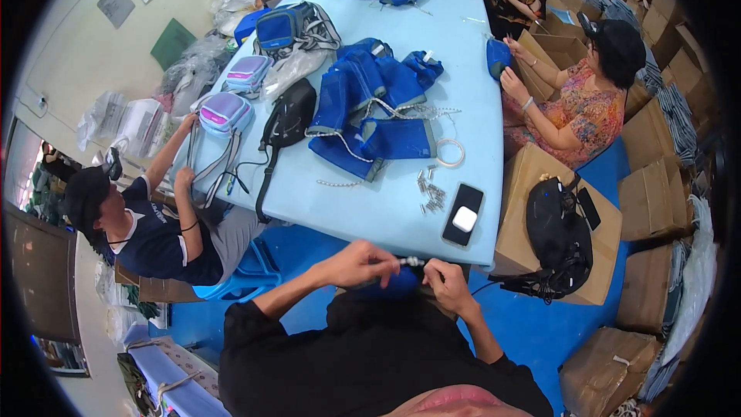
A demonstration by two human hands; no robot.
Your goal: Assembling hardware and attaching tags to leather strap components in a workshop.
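Observation:
Just off the near table edge, my left hand [361, 264] pinches one end of a short grey-white cord [411, 262]. My right hand [448, 286] is closed at the cord's other end, its thumb and fingers pressed together. Below the cord, a blue fabric pouch [392, 286] rests by my lap, partly hidden by my hands. On the table ahead lie a heap of blue mesh pouches [363, 81] with speckled cords, a roll of tape [450, 153] and several small silvery pieces [431, 191]. A phone [463, 215] with a white case on it lies right of these pieces.
A black bag [557, 235] sits on a cardboard box [509, 224] at my right. One person [147, 224] at the left handles straps of a lilac bag [226, 114]; another [575, 100] at the right holds a blue pouch [499, 59]. Stacked cartons [652, 193] line the right side.

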